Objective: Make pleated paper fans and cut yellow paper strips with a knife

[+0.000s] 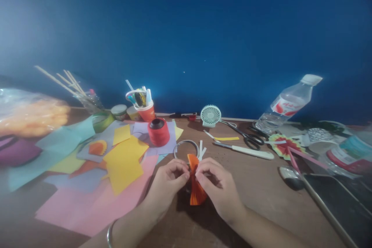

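Note:
An orange pleated paper fan (pixel 197 195) stands upright between my hands, gathered at its middle and flaring at the lower end. My left hand (pixel 170 178) is closed in a pinch at the left side of the gathered middle. From the right, my right hand (pixel 219 186) pinches the same spot with thumb and fingertips. Whether a thread runs between the fingers is too small to make out. Just behind the fan lie a ring of silvery wire (pixel 175 148) and a few white paper strips (pixel 200 151).
A red thread spool (pixel 158 132) stands on coloured paper sheets (pixel 124 162) at left. Beyond my hands are a small fan (pixel 210 115), black scissors (pixel 252 140) and a white-handled knife (pixel 252 152). At right are a tilted water bottle (pixel 286 104), a pleated rosette (pixel 286 146) and a phone (pixel 334 197).

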`<control>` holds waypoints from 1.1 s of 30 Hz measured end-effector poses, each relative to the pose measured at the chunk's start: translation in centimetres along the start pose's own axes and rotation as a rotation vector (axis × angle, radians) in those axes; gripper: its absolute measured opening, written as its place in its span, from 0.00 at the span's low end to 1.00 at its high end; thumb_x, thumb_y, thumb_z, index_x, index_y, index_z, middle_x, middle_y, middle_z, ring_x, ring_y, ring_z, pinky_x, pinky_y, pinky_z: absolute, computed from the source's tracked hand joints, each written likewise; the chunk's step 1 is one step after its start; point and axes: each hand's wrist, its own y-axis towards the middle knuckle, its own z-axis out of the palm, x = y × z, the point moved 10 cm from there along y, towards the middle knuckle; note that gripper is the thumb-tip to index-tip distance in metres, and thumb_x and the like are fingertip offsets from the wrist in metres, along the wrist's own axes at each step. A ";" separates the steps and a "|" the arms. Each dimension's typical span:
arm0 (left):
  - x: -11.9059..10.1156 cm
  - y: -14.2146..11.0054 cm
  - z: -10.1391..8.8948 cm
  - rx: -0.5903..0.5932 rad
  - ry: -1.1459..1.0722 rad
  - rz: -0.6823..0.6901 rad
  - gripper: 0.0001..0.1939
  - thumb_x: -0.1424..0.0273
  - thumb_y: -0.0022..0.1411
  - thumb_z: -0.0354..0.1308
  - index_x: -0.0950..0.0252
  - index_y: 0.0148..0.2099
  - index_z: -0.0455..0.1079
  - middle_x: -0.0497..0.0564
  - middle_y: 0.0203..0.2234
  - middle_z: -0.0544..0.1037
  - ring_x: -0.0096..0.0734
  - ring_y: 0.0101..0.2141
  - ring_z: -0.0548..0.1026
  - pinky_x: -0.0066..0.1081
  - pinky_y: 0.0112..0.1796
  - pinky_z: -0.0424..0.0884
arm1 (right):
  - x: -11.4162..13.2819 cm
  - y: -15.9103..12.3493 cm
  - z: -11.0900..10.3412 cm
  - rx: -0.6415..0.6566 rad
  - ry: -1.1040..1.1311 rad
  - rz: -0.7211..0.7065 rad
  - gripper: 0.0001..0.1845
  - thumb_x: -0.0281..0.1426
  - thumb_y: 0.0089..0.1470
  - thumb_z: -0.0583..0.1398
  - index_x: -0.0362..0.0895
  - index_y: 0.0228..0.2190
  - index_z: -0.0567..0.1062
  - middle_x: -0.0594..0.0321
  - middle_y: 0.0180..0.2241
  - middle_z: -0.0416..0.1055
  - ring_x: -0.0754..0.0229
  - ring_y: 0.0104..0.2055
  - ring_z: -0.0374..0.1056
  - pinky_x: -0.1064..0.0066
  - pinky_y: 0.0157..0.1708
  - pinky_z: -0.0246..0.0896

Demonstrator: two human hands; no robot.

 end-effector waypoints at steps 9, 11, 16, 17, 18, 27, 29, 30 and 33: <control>0.5 0.1 -0.5 -0.028 0.057 0.000 0.04 0.76 0.51 0.58 0.65 0.25 0.68 0.50 0.31 0.69 0.34 0.37 0.69 0.32 0.39 0.66 | -0.8 0.1 0.5 0.006 -0.033 0.085 0.08 0.20 0.46 0.56 0.44 0.28 0.68 0.63 0.32 0.65 0.62 0.33 0.66 0.74 0.29 0.65; 0.3 0.1 -0.6 -0.040 0.105 0.012 0.04 0.76 0.51 0.58 0.65 0.25 0.68 0.50 0.31 0.70 0.34 0.38 0.69 0.33 0.41 0.65 | -1.0 0.1 0.5 -0.002 -0.036 0.093 0.08 0.20 0.46 0.56 0.45 0.29 0.67 0.63 0.32 0.65 0.62 0.33 0.66 0.74 0.30 0.65; -0.9 0.2 -1.0 -0.077 0.314 0.090 0.04 0.76 0.51 0.56 0.64 0.26 0.67 0.50 0.32 0.70 0.34 0.37 0.70 0.31 0.37 0.67 | -1.9 -0.1 0.4 -0.013 -0.130 0.153 0.07 0.22 0.46 0.55 0.46 0.29 0.66 0.66 0.30 0.66 0.63 0.30 0.65 0.74 0.29 0.62; -1.1 0.2 -1.0 -0.083 0.344 0.100 0.04 0.77 0.51 0.56 0.64 0.26 0.66 0.50 0.32 0.70 0.33 0.37 0.70 0.30 0.36 0.68 | -2.2 -0.1 0.5 -0.002 -0.161 0.189 0.07 0.23 0.46 0.56 0.46 0.28 0.65 0.67 0.28 0.66 0.63 0.29 0.65 0.74 0.28 0.61; -1.2 0.2 -1.0 -0.088 0.363 0.104 0.04 0.77 0.51 0.55 0.64 0.26 0.66 0.50 0.32 0.69 0.33 0.36 0.70 0.30 0.36 0.68 | -2.6 -0.2 0.5 0.011 -0.189 0.226 0.06 0.24 0.46 0.56 0.46 0.28 0.64 0.68 0.26 0.67 0.64 0.27 0.64 0.74 0.27 0.59; -0.9 -0.1 -0.8 -0.080 0.396 0.116 0.05 0.77 0.51 0.53 0.63 0.26 0.66 0.48 0.32 0.69 0.31 0.36 0.70 0.28 0.35 0.69 | -2.9 -0.8 1.3 0.072 -0.417 0.278 0.09 0.32 0.45 0.59 0.47 0.27 0.62 0.68 0.27 0.68 0.61 0.30 0.63 0.74 0.27 0.53; -0.9 0.0 -0.7 -0.073 0.397 0.121 0.05 0.77 0.52 0.53 0.63 0.27 0.66 0.48 0.31 0.69 0.31 0.36 0.70 0.29 0.35 0.68 | -3.0 -0.8 1.4 0.065 -0.420 0.265 0.08 0.30 0.45 0.59 0.47 0.26 0.61 0.69 0.27 0.67 0.62 0.30 0.63 0.74 0.28 0.53; -0.9 0.0 -0.7 -0.069 0.399 0.123 0.05 0.77 0.52 0.53 0.63 0.27 0.66 0.48 0.31 0.69 0.31 0.35 0.70 0.28 0.35 0.68 | -3.1 -0.8 1.5 0.063 -0.413 0.259 0.08 0.28 0.45 0.58 0.47 0.26 0.61 0.69 0.26 0.66 0.62 0.29 0.62 0.75 0.28 0.53; -1.1 0.0 -0.6 -0.070 0.406 0.125 0.05 0.77 0.52 0.53 0.63 0.27 0.66 0.48 0.31 0.69 0.31 0.36 0.70 0.29 0.35 0.68 | -3.0 -0.7 1.5 0.063 -0.393 0.251 0.07 0.26 0.46 0.56 0.47 0.25 0.60 0.70 0.25 0.65 0.63 0.28 0.62 0.75 0.28 0.52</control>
